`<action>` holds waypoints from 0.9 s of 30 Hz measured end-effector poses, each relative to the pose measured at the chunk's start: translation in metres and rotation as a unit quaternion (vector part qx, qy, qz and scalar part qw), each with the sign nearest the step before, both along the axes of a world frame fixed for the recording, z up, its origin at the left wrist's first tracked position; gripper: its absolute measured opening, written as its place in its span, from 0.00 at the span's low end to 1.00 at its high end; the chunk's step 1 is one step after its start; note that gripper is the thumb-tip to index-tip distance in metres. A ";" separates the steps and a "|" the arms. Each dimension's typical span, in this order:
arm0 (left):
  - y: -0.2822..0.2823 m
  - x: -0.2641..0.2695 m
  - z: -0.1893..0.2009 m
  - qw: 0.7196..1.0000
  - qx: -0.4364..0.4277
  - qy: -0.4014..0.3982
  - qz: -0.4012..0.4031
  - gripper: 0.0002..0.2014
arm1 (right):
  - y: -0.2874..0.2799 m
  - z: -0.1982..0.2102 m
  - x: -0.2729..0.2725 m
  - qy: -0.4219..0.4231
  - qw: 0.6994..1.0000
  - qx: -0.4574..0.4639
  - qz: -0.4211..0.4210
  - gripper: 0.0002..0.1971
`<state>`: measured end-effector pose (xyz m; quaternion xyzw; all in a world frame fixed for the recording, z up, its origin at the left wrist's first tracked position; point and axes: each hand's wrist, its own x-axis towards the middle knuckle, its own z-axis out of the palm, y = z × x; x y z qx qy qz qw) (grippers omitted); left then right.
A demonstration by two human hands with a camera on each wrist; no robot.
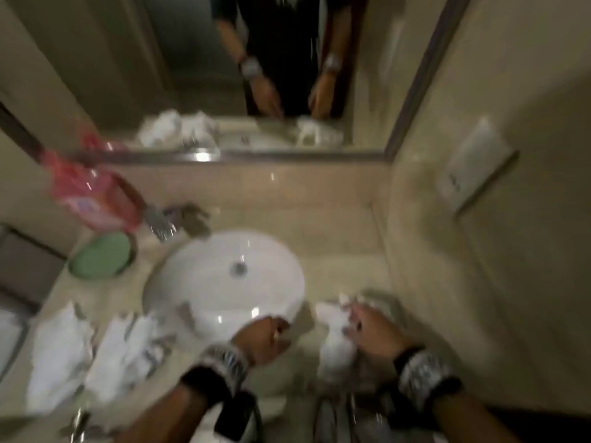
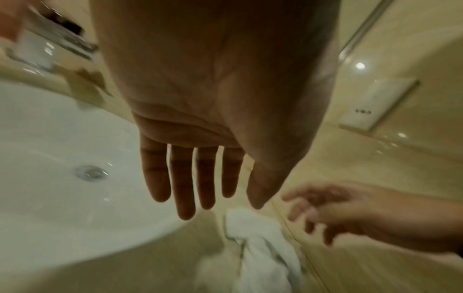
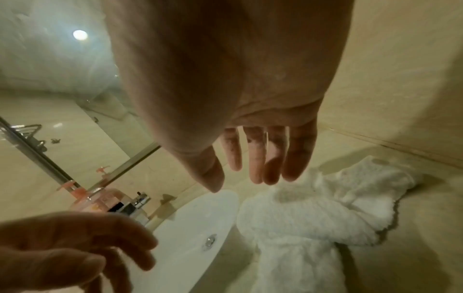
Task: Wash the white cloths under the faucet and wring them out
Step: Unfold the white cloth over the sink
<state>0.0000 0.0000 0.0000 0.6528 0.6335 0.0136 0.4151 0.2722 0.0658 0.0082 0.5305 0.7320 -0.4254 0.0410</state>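
Note:
A crumpled white cloth [image 1: 335,343] [image 3: 313,218] [image 2: 255,247] lies on the beige counter, right of the round white basin [image 1: 224,279]. My right hand [image 1: 367,324] [image 3: 263,164] hovers just above it with straight fingers, holding nothing. Over the basin's near rim, my left hand [image 1: 268,337] [image 2: 195,188] is empty, its fingers spread and straight. Two more white cloths [image 1: 60,356] [image 1: 128,356] lie left of the basin. The chrome faucet [image 1: 160,223] [image 3: 135,204] stands at the basin's far left; no water shows. The head view is blurred.
A pink bottle [image 1: 96,199] and a green round dish [image 1: 102,255] sit at the counter's far left. A mirror [image 1: 256,75] runs behind the counter. The tiled wall with a white panel [image 1: 476,161] closes in on the right.

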 end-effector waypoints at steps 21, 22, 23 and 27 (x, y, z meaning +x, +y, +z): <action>0.034 0.098 -0.043 0.979 0.018 -0.030 0.202 0.19 | 0.044 -0.021 -0.023 -0.027 0.996 0.075 0.042 0.13; 0.034 0.087 -0.037 0.959 0.020 -0.112 0.258 0.16 | 0.048 -0.013 -0.031 0.025 0.998 0.057 0.011 0.10; 0.034 0.074 -0.030 0.932 0.017 -0.186 0.310 0.12 | 0.051 -0.005 -0.040 0.066 0.996 0.052 -0.012 0.09; 0.038 0.009 0.002 0.829 0.069 -0.327 0.448 0.07 | 0.061 0.027 -0.078 0.185 0.978 -0.013 -0.091 0.29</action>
